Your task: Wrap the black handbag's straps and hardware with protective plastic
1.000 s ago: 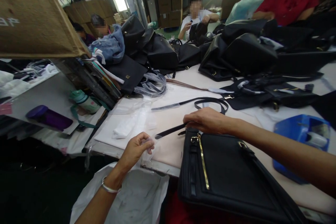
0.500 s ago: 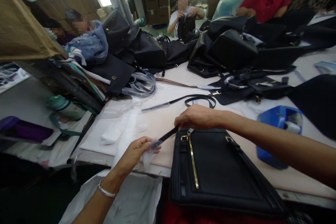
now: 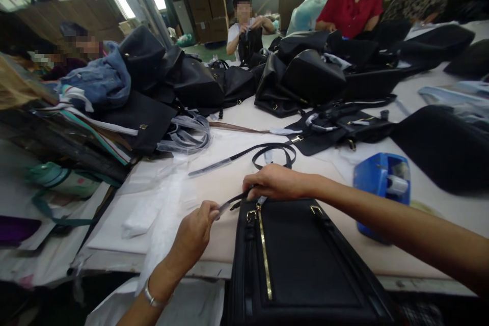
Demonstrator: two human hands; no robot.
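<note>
A black bag with a gold zipper and gold buckles leans at the table's front edge, close to me. Above its top edge, my right hand is closed on a black strap. My left hand, wearing a bracelet, pinches the strap's other end, where some clear film shows at the fingertips. The short stretch of strap runs between both hands. Just beyond my right hand lies a coiled black strap, its left end wrapped in clear film.
A blue plastic container stands right of the bag. Black bags are heaped across the table's far side. Film-wrapped straps and white sheets lie left. A bottle sits on a side shelf. Several people work beyond.
My left hand has moved in toward my right, and the loose film that hung from its fingers now barely shows. The view has shifted to the right.
</note>
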